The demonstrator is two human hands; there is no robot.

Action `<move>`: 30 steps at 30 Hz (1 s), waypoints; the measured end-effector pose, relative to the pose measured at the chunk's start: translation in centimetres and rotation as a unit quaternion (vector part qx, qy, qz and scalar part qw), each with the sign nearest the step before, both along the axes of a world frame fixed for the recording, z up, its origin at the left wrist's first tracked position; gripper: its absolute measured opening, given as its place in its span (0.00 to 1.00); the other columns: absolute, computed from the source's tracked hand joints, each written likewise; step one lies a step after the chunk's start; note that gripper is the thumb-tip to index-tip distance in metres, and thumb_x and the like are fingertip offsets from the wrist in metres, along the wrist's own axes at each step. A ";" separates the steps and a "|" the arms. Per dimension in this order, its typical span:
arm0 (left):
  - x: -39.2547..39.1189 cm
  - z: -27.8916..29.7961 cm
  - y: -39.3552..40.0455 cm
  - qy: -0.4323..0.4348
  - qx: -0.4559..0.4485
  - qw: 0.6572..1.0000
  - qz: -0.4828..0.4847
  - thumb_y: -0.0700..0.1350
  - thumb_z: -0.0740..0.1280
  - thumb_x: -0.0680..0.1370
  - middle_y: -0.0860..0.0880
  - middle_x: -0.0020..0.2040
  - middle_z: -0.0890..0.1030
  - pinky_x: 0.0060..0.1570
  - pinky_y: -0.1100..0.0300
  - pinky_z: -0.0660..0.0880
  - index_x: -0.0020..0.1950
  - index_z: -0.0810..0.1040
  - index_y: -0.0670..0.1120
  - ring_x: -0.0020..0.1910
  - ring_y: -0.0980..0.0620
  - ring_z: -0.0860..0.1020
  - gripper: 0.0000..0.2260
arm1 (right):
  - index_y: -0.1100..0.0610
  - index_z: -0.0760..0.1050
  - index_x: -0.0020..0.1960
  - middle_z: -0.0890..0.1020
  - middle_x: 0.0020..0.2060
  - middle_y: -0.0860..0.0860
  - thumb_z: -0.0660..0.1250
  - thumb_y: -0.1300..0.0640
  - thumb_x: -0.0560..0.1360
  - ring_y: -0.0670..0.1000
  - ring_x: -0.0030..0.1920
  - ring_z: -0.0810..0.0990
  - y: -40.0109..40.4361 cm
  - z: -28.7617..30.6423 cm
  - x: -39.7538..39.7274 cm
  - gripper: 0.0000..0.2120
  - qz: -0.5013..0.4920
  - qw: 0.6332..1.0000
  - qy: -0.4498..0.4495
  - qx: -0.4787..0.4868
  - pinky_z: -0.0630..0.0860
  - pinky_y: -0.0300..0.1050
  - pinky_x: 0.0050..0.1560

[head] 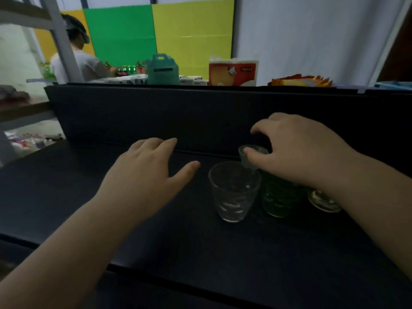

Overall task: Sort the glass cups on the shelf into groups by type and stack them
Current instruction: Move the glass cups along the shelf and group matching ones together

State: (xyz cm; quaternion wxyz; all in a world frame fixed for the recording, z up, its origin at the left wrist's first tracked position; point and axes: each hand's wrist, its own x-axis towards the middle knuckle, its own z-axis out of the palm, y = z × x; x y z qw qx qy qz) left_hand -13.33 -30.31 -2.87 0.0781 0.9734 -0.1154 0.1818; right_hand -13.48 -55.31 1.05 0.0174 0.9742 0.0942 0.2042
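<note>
Head view shows our right hand (298, 150) pinching the rim of a small glass (250, 153) between thumb and fingertips, raised at the back of the dark shelf (111, 197), just behind the clear cup (234, 192) and above the green cup (278, 197). Our left hand (145, 172) hovers over the shelf with fingers straight and loosely spread, holding nothing. A third glass (323, 201) stands to the right, mostly hidden under our right wrist.

The main risk, as we judge it: the pinch is shallow, so the small glass could slip and knock the cups below. Our wrist sits close over the hidden glass and could tip it as we move. The cups stand nearly touching, so one bump may topple its neighbour.

The clear cup looks empty. Whether the green cup holds anything, or is a stack, we cannot tell.
</note>
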 end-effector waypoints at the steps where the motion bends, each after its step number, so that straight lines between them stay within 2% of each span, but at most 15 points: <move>1: 0.6 0.0 0.5 0.005 -0.005 1.000 -0.013 0.73 0.46 0.72 0.50 0.74 0.66 0.68 0.53 0.61 0.78 0.59 0.53 0.73 0.50 0.61 0.40 | 0.45 0.71 0.68 0.76 0.57 0.46 0.59 0.31 0.75 0.48 0.52 0.75 0.5 0.1 0.4 0.27 -0.012 1.000 0.000 0.004 0.75 0.47 0.45; 6: 2.7 0.4 1.0 0.046 -0.046 0.993 -0.102 0.74 0.47 0.70 0.52 0.75 0.65 0.66 0.53 0.63 0.77 0.58 0.55 0.72 0.51 0.63 0.40 | 0.45 0.72 0.69 0.76 0.59 0.46 0.60 0.32 0.74 0.48 0.53 0.75 1.9 -0.4 1.2 0.28 -0.074 0.996 0.009 0.039 0.73 0.47 0.46; 11: 2.6 0.5 -2.2 0.066 -0.081 0.971 -0.216 0.75 0.51 0.69 0.56 0.74 0.64 0.62 0.58 0.66 0.77 0.57 0.59 0.69 0.55 0.65 0.39 | 0.45 0.72 0.67 0.74 0.53 0.44 0.61 0.32 0.74 0.46 0.49 0.74 1.6 -0.3 0.2 0.27 -0.131 0.991 0.016 0.033 0.73 0.46 0.43; 15: 1.7 -0.4 -4.8 0.100 -0.086 0.949 -0.288 0.75 0.58 0.69 0.59 0.70 0.66 0.57 0.60 0.70 0.75 0.59 0.60 0.63 0.58 0.69 0.38 | 0.44 0.74 0.65 0.75 0.51 0.44 0.62 0.33 0.74 0.46 0.48 0.75 0.7 0.0 -1.0 0.24 -0.153 0.987 0.015 0.038 0.74 0.46 0.42; 18: 1.4 -0.9 -5.4 0.109 -0.059 0.946 -0.300 0.72 0.62 0.69 0.59 0.68 0.66 0.56 0.62 0.70 0.74 0.59 0.59 0.61 0.59 0.69 0.37 | 0.45 0.74 0.64 0.75 0.49 0.44 0.62 0.34 0.74 0.45 0.46 0.75 0.4 0.1 -1.5 0.23 -0.160 0.986 0.018 0.042 0.73 0.45 0.41; 24: 1.9 -0.5 -3.9 0.122 -0.080 0.947 -0.285 0.68 0.67 0.68 0.59 0.59 0.67 0.52 0.63 0.72 0.69 0.66 0.60 0.53 0.61 0.71 0.32 | 0.46 0.71 0.69 0.76 0.57 0.47 0.64 0.37 0.75 0.47 0.51 0.75 1.6 0.8 -0.2 0.26 -0.146 0.987 0.061 0.031 0.75 0.45 0.46; 30: 3.6 0.0 -0.7 0.102 -0.123 0.959 -0.232 0.71 0.65 0.63 0.59 0.65 0.66 0.56 0.58 0.74 0.76 0.60 0.56 0.58 0.58 0.72 0.44 | 0.48 0.70 0.72 0.77 0.60 0.48 0.68 0.40 0.75 0.50 0.55 0.77 3.8 1.6 5.4 0.28 -0.138 0.974 0.181 -0.004 0.78 0.49 0.54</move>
